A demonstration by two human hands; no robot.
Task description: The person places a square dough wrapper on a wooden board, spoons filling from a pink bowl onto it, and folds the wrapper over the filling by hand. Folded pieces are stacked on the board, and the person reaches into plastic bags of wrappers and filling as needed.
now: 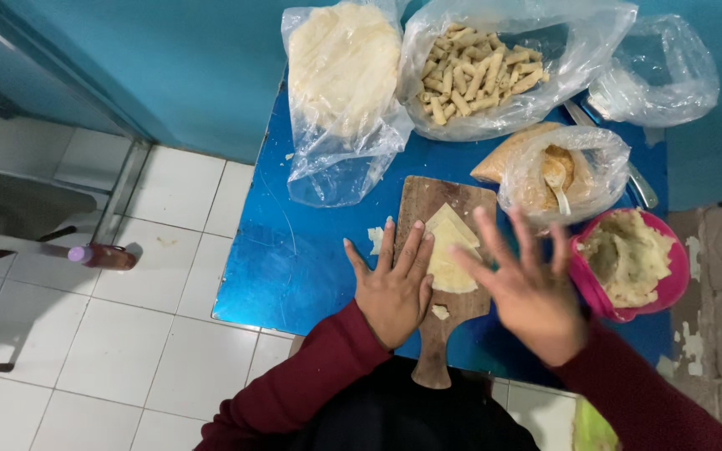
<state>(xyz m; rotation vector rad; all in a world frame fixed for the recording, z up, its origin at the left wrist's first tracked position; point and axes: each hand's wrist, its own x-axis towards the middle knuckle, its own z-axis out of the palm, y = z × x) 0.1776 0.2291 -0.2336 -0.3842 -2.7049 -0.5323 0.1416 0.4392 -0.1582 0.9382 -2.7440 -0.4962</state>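
A folded dough sheet [449,250] is lying on the wooden board [428,205] on the blue tabletop [294,259], apparently not yet rolled. The left hand [393,288] is pressing flat beside it, fingers spread; the right hand [528,288] is hovering open, holding nothing. A bag of finished rolls [478,75] is sitting behind.

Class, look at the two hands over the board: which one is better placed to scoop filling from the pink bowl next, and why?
Probably the right hand: it hovers open beside the pink bowl of mashed filling. The left hand lies flat on the wooden board, at the dough sheet, farther from the bowl.
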